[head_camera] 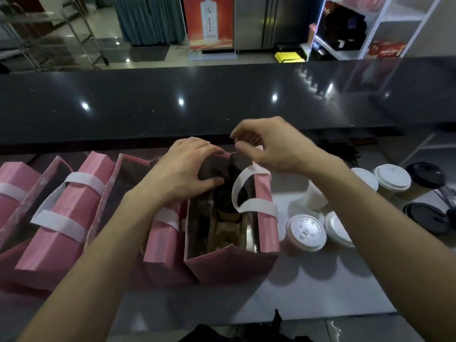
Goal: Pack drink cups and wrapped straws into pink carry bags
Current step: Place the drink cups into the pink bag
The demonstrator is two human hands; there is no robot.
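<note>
The open pink bag (237,257) stood upright on the pale worktop (308,287), a dark-lidded cup (225,193) showing inside it. The left hand (187,169) gripped the bag's far left rim, thumb inside and fingers curled over the edge. The right hand (269,146) hovered just above the far rim, fingers bent toward the thumb; whether it pinched anything could not be told. One white handle (249,193) arched over the opening. More pink bags (64,218) stood in a row to the left. White-lidded cups (306,232) and black-lidded cups (427,177) sat to the right, beneath a black raised counter (222,102).
</note>
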